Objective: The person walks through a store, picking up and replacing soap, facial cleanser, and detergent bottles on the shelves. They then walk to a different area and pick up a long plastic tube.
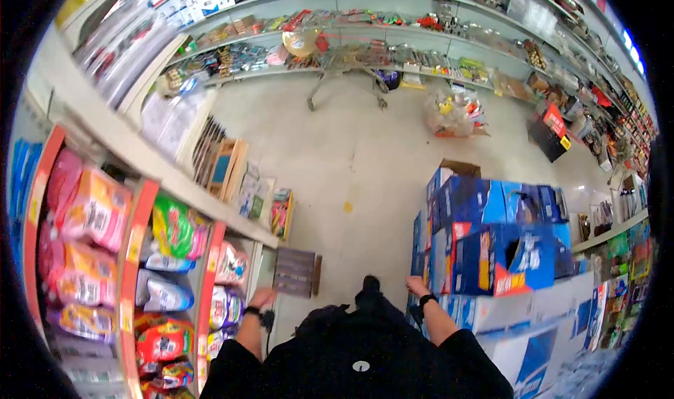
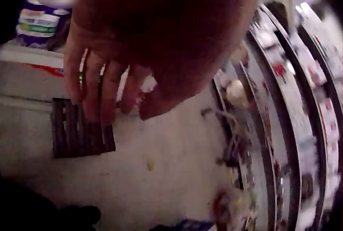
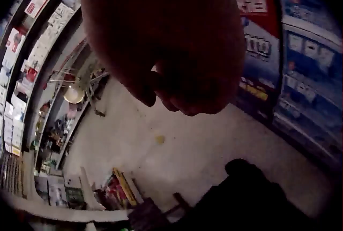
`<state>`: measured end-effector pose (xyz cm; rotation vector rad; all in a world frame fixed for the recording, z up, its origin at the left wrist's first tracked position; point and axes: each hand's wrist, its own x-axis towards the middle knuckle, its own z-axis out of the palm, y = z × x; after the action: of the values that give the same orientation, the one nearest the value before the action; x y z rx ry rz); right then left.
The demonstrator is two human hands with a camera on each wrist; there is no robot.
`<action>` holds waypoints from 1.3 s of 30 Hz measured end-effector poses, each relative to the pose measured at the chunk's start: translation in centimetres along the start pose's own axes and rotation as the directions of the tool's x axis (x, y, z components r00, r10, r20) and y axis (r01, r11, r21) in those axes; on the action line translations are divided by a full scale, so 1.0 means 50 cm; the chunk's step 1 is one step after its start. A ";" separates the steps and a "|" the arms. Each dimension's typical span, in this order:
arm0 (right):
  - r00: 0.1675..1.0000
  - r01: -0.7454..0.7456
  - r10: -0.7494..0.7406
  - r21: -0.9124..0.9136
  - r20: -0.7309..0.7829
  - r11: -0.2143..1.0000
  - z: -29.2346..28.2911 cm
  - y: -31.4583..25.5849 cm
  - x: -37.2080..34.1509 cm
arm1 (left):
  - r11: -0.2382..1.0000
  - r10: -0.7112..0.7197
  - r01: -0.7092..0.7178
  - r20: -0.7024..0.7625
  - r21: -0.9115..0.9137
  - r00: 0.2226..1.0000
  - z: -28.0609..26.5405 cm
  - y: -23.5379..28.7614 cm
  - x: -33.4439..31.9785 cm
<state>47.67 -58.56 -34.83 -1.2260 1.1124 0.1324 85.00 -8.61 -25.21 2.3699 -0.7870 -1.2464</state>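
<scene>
My left hand [image 1: 262, 298] hangs beside the shelf of detergent bags, and nothing is in it. In the left wrist view its fingers [image 2: 110, 89] droop downward with gaps between them, above a dark slatted wooden stool [image 2: 80, 129]. On the other side, my right hand [image 1: 418, 285] hangs near the stacked blue cartons [image 1: 491, 258]. The right wrist view shows that hand [image 3: 177, 76] dark and in shadow, its fingers loosely curled with no object visible in them. Bags of laundry detergent [image 1: 163, 343] fill the shelf on the left.
A pale floor aisle [image 1: 337, 153] runs ahead between shelf and cartons. Across the far end stand long shelves [image 1: 351, 27] of small goods, with a metal-legged stand [image 1: 344, 62] before them. A clear plastic bag of items [image 1: 455, 112] and a dark box [image 1: 550, 134] sit on the floor.
</scene>
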 end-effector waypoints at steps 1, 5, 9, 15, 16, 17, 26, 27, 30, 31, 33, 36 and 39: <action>1.000 0.027 -0.028 0.023 0.008 0.999 -0.010 -0.045 0.043 | 0.613 -0.364 0.170 -0.085 -0.771 0.928 -0.014 -0.002 -0.032; 0.998 0.025 -0.023 -0.047 0.054 0.999 -0.033 -0.227 0.195 | 0.323 -0.515 0.028 -0.150 -0.946 0.844 -0.106 -0.008 -0.008; 0.999 0.013 -0.010 -0.067 0.041 0.998 -0.037 -0.421 0.322 | 0.432 -0.588 -0.037 -0.313 -0.901 0.746 -0.213 0.025 0.175; 0.989 0.040 -0.110 -0.526 -0.102 0.850 -0.080 -0.642 0.535 | 0.424 -0.361 -0.264 -0.429 -0.866 0.828 -0.444 0.074 0.657; 0.996 0.048 -0.080 -0.512 -0.040 0.857 -0.100 -0.629 0.582 | 0.480 -0.332 -0.169 -0.357 -0.861 0.873 -0.508 0.131 0.727; 0.998 0.057 -0.052 -0.509 0.022 0.859 -0.143 -0.617 0.645 | 0.543 -0.290 -0.113 -0.312 -0.832 0.905 -0.569 0.200 0.784; 0.829 0.522 -0.321 -0.839 0.458 0.152 -0.156 -0.964 0.967 | 0.850 0.059 -0.323 -0.535 -0.416 0.843 -1.082 0.590 1.059; 0.974 0.224 -0.171 -0.751 0.149 0.621 -0.097 -1.047 0.978 | 0.837 0.052 -0.321 -0.519 -0.444 0.853 -1.130 0.582 1.076; 0.908 -0.412 0.392 -0.140 -0.149 0.900 -0.071 -1.141 1.218 | 0.843 -0.145 -0.245 -0.640 -0.479 0.754 -1.206 0.471 1.122; 0.953 -0.295 0.277 -0.176 -0.119 0.939 0.008 -1.263 1.199 | 0.868 -0.240 -0.156 -0.672 -0.472 0.701 -1.230 0.429 1.120; 0.940 -0.338 0.330 -0.109 -0.085 0.935 0.095 -1.400 1.335 | 0.788 -0.452 -0.149 -0.726 -0.597 0.518 -1.247 0.341 1.103; 0.968 -0.190 0.238 -0.381 0.084 0.905 0.290 -1.644 1.524 | 0.777 -0.591 -0.095 -0.773 -0.622 0.230 -1.332 0.269 1.028; 0.850 0.434 -0.063 -0.629 0.523 0.645 0.491 -1.819 1.769 | 0.748 -0.628 0.140 -0.760 -0.649 -0.166 -1.439 0.296 0.946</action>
<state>163.31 -116.04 -39.98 -1.9390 0.4227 0.6762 161.98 -46.04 -7.70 2.3267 0.7502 0.5488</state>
